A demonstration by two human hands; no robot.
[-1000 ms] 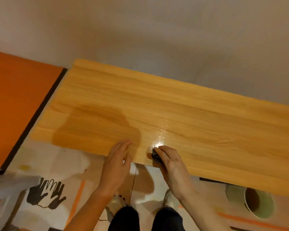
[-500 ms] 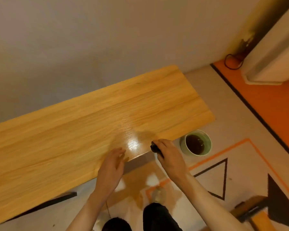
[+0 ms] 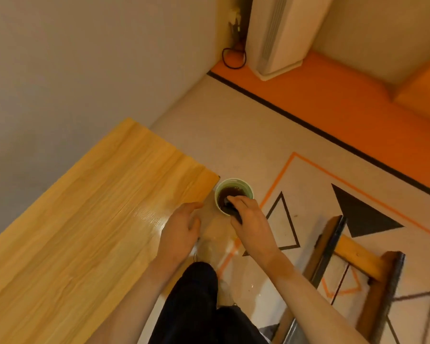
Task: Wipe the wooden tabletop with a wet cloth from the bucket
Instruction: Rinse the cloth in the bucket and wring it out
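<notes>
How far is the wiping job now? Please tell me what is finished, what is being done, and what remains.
Done: a wet sheen near the front edge of the wooden tabletop suggests that patch was wiped. In hand: the right hand holds the dark cloth over the green bucket of dark water on the floor, apparently rinsing it; the left hand hovers open by the table edge. Left: the rest of the top looks dull and probably unwiped.

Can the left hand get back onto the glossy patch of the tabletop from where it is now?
Probably yes. The left hand rests open at the tabletop's near edge, right beside the glossy patch, with nothing lying between them. The right hand is off at the bucket with the cloth.
</notes>
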